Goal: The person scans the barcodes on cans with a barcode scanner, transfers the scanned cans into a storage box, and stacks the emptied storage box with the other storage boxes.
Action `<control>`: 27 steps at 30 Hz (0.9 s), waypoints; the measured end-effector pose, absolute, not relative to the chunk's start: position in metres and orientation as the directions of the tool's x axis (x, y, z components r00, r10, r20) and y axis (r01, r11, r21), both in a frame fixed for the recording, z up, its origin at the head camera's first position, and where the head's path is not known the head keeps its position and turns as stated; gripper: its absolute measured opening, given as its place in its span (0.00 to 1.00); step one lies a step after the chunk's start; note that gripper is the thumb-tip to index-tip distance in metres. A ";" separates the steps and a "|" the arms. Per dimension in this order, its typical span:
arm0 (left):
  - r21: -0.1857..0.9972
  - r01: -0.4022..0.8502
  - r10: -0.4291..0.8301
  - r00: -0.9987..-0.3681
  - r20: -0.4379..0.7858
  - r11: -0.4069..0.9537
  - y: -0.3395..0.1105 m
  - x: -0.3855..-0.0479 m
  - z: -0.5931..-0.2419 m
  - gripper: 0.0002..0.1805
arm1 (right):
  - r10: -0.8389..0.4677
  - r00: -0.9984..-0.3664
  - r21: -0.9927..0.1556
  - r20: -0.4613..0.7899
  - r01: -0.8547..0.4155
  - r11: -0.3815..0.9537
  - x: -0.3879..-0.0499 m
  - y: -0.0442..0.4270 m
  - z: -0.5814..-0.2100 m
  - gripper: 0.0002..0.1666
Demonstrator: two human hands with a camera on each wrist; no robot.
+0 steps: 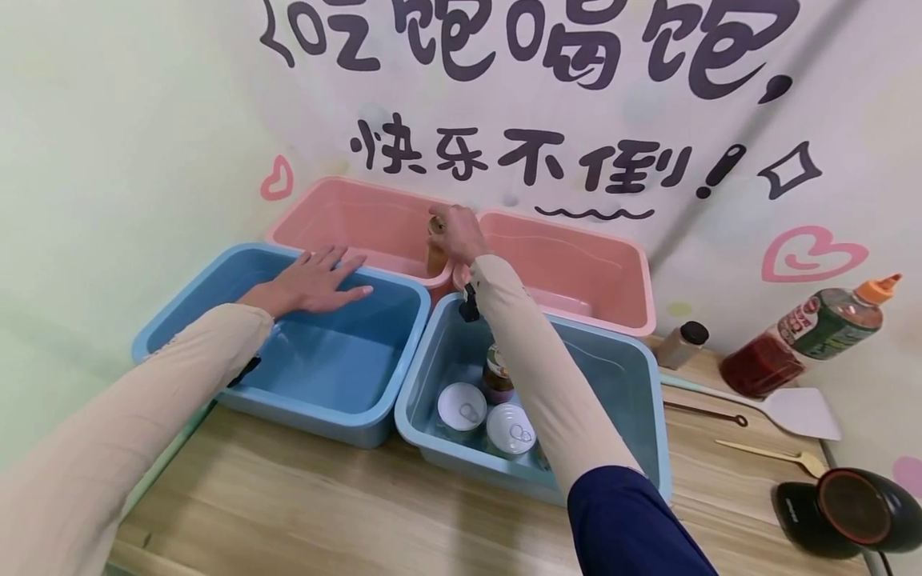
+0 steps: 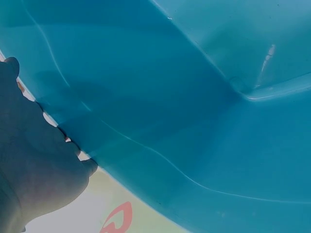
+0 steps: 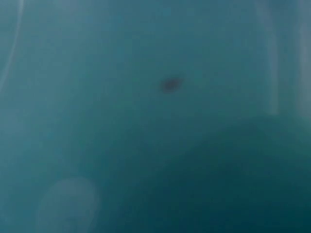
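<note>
In the head view my right hand [image 1: 461, 234] reaches over the right end of the left pink bin [image 1: 346, 212]. Its fingers grip the top of a small upright brown container [image 1: 435, 260], whose exact kind I cannot tell. My left hand [image 1: 313, 282] is spread flat with straight fingers over the far rim of the left blue bin [image 1: 338, 352]. The left wrist view shows that hand [image 2: 43, 155] at the bin's edge, holding nothing visible. Only a blurred blue-green surface [image 3: 121, 97] fills the right wrist view.
Under my right forearm, the right blue bin [image 1: 432, 452] holds pull-tab cans [image 1: 462, 406] and a jar [image 1: 497, 376]. Another pink bin [image 1: 569, 240] stands behind it. To the right are a shaker bottle [image 1: 680, 346], sauce bottle [image 1: 807, 336], white spatula [image 1: 799, 408] and black device [image 1: 814, 516].
</note>
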State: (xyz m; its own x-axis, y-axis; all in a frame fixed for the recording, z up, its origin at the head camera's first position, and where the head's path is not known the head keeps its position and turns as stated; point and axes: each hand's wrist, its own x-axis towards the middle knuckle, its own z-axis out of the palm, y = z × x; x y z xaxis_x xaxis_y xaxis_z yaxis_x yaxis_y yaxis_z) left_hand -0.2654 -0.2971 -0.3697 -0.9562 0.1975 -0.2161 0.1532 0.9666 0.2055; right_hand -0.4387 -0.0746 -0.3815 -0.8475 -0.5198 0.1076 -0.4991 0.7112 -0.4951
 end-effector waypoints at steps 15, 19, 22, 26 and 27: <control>0.206 0.155 0.199 -0.956 -0.215 0.966 -0.298 -0.266 -0.369 0.45 | -0.507 -0.853 -0.483 0.126 -0.499 0.720 -0.442 -0.076 -0.390 0.31; 0.208 0.157 0.201 -0.957 -0.208 0.965 -0.298 -0.265 -0.369 0.45 | -0.497 -0.858 -0.465 0.129 -0.495 0.734 -0.441 -0.077 -0.392 0.29; 0.203 0.156 0.199 -0.956 -0.214 0.967 -0.297 -0.264 -0.369 0.45 | -0.490 -0.862 -0.468 0.129 -0.489 0.736 -0.441 -0.078 -0.393 0.29; 0.198 0.152 0.196 -0.954 -0.225 0.968 -0.296 -0.263 -0.367 0.45 | -0.490 -0.860 -0.458 0.141 -0.495 0.738 -0.441 -0.078 -0.394 0.27; 0.198 0.152 0.195 -0.955 -0.224 0.968 -0.296 -0.263 -0.366 0.45 | -0.491 -0.859 -0.454 0.146 -0.499 0.738 -0.441 -0.079 -0.394 0.26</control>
